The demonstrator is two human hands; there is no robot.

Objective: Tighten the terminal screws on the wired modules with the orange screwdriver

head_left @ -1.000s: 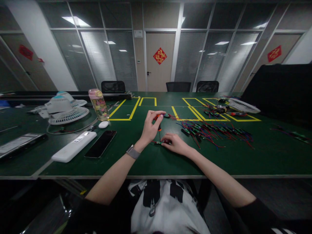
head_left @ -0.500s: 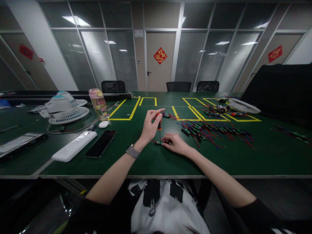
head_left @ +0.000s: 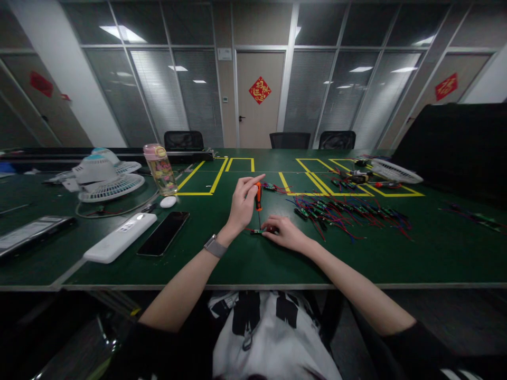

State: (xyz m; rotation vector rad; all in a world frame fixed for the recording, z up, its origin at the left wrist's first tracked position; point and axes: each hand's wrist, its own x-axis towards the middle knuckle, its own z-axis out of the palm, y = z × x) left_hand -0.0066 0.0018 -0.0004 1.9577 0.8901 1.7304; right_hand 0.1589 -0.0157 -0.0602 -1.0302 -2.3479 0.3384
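My left hand (head_left: 241,203) grips a small screwdriver (head_left: 258,196) with an orange and black handle, held upright with its tip down on a small green circuit board (head_left: 257,231). The board lies flat on the green table (head_left: 237,258). My right hand (head_left: 285,232) presses down on the board's right end, fingers curled over it. Red wires run out from under that hand. A watch sits on my left wrist.
A heap of similar boards with red and black wires (head_left: 348,211) lies to the right. Left of my hands are a dark phone (head_left: 163,233), a white power strip (head_left: 119,237), a white mouse (head_left: 168,201), a bottle (head_left: 160,169) and white fans (head_left: 106,179). Yellow tape marks squares farther back.
The fingers of my left hand have shifted on the screwdriver handle, which now shows more fully and stands straighter. My right hand and the board have stayed in place.
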